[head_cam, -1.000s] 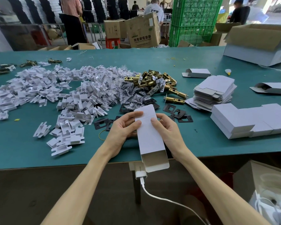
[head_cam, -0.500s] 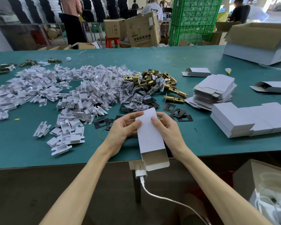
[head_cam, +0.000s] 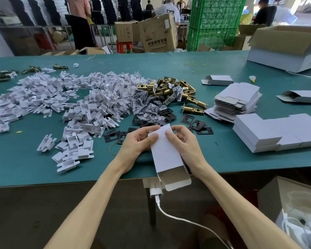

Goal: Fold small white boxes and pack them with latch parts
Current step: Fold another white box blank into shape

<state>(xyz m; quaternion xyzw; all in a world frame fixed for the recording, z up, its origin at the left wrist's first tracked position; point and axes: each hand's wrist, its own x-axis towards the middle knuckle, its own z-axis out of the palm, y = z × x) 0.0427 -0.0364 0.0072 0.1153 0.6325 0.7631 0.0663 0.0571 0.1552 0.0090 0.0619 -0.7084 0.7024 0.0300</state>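
Head view: left hand (head_cam: 136, 143) and right hand (head_cam: 186, 143) gripping small white box (head_cam: 166, 155) at 6 o'clock edge of table (head_cam: 34, 168), thumbs pressing top face, fingers curling over far end. Far flap, extended a second ago, now tucking inward; near end gaping open for latch parts (head_cam: 169, 88) at 12 o'clock.

Both bare forearms reach forward from the lower edge and converge. Left hand (head_cam: 137, 143) and right hand (head_cam: 186, 147) face each other, fingers curled, thumbs laid on the upper face of the small white box (head_cam: 166, 155) pinched between them.
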